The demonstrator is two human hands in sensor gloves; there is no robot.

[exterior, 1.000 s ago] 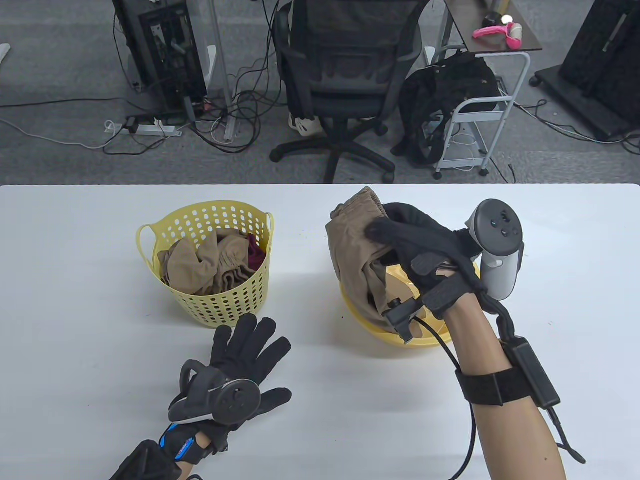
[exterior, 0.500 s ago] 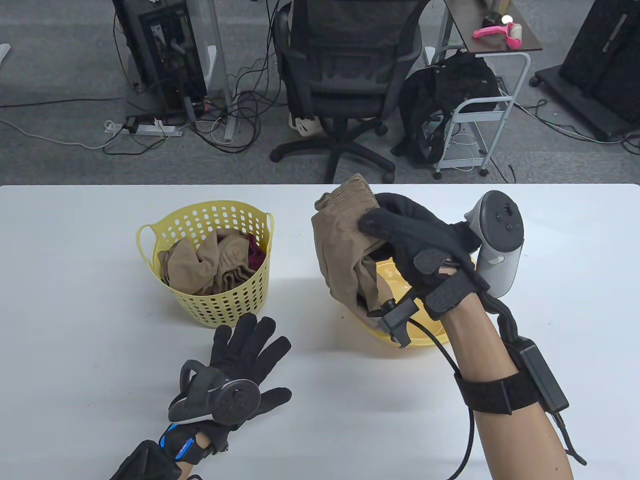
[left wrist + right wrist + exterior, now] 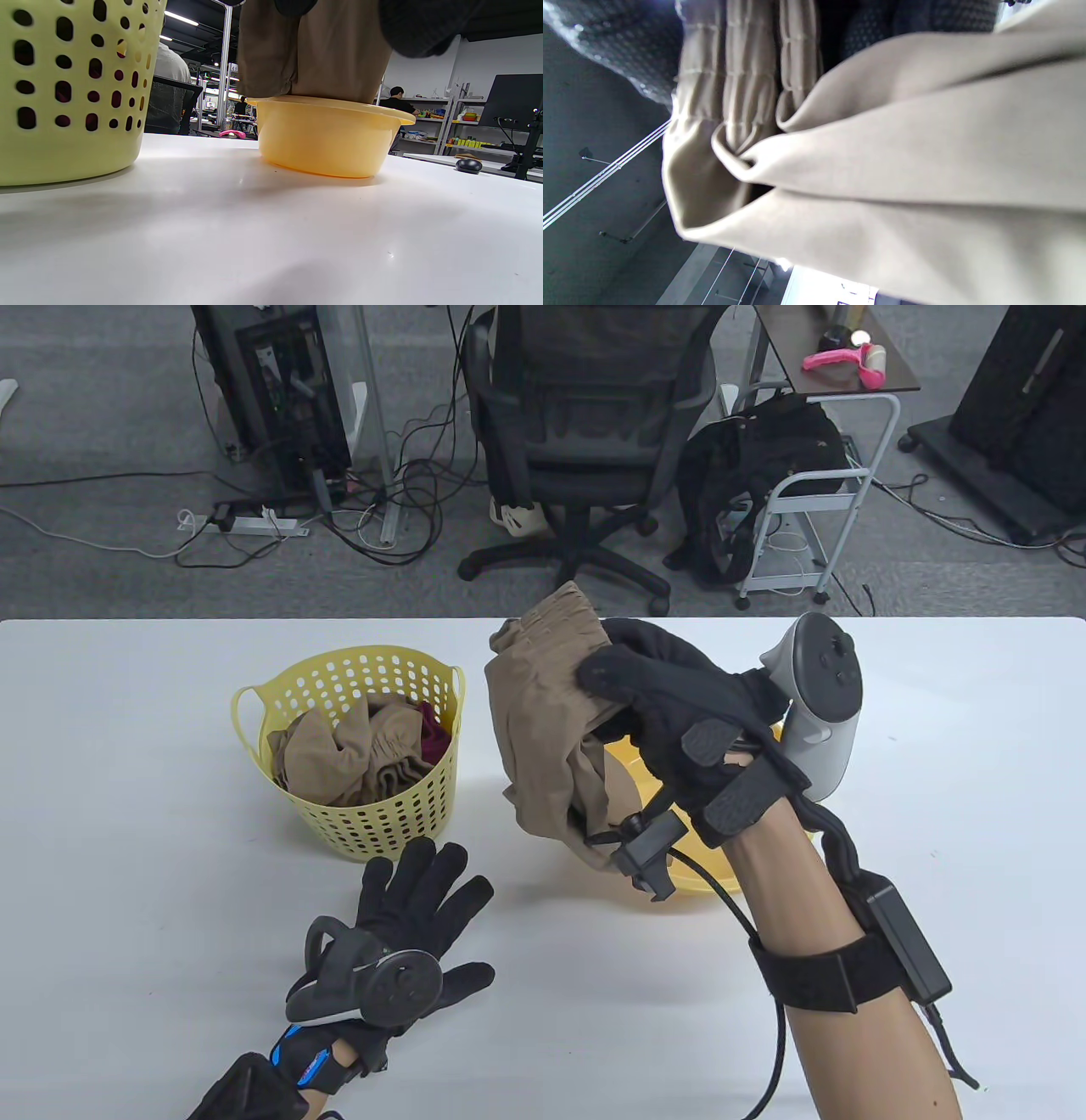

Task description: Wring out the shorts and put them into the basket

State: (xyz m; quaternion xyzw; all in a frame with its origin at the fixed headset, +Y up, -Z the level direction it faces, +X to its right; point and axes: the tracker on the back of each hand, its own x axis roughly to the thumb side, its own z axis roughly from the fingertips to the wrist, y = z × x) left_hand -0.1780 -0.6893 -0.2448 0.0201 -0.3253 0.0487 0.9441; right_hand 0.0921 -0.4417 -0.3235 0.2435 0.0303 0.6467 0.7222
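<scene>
My right hand [image 3: 628,687] grips a pair of tan shorts [image 3: 543,729] by the gathered waistband and holds them up over the left rim of the yellow bowl [image 3: 679,891]. The cloth hangs down past the bowl's edge. The same tan shorts [image 3: 882,169] fill the right wrist view, and in the left wrist view the shorts [image 3: 314,51] hang above the bowl [image 3: 326,140]. The yellow perforated basket [image 3: 254,712] stands to the left with other tan and dark red clothes in it. My left hand [image 3: 424,891] lies flat on the table in front of the basket, fingers spread.
The white table [image 3: 127,899] ends at its far edge just behind the basket and bowl. Beyond it are an office chair [image 3: 585,432], a computer tower [image 3: 271,390], floor cables and a small cart [image 3: 814,500]. In the left wrist view the basket wall [image 3: 63,106] stands close on the left.
My right hand has lifted the shorts higher and carried them leftward, off the bowl's centre toward the basket. The left hand has stayed flat on the table.
</scene>
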